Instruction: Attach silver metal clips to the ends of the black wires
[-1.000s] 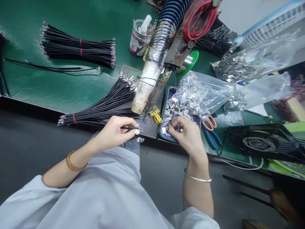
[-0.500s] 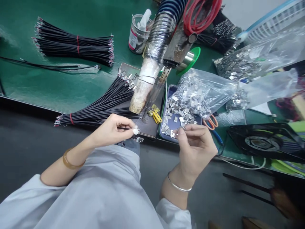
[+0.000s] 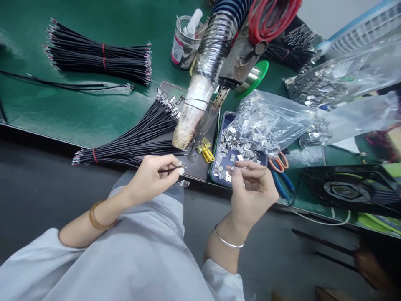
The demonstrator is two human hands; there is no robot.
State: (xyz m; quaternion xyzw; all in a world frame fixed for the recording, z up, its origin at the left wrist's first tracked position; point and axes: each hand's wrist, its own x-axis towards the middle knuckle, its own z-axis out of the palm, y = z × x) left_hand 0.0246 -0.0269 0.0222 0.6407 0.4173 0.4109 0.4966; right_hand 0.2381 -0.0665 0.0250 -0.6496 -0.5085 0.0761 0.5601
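Note:
My left hand (image 3: 153,177) is closed in a pinch on a thin black wire (image 3: 171,170) whose tip points right, near the bench's front edge. A bundle of black wires (image 3: 134,140) tied with a red band fans out just beyond it. My right hand (image 3: 252,190) is turned palm up with its fingers pinched on a small silver metal terminal (image 3: 237,166). It hovers over the front of a blue tray (image 3: 224,125) heaped with the same metal terminals. The two hands are about a hand's width apart.
A foil-wrapped duct and soldering fixture (image 3: 200,96) stand behind the hands. A second black wire bundle (image 3: 97,62) lies at the far left on the green mat. Clear bags of terminals (image 3: 272,119), orange-handled scissors (image 3: 278,163), a jar (image 3: 183,44) and a black fan (image 3: 347,188) lie to the right.
My right hand lifted out of the tray with a terminal, turned palm up and drew nearer me. The left hand kept its pinch on the wire and barely shifted.

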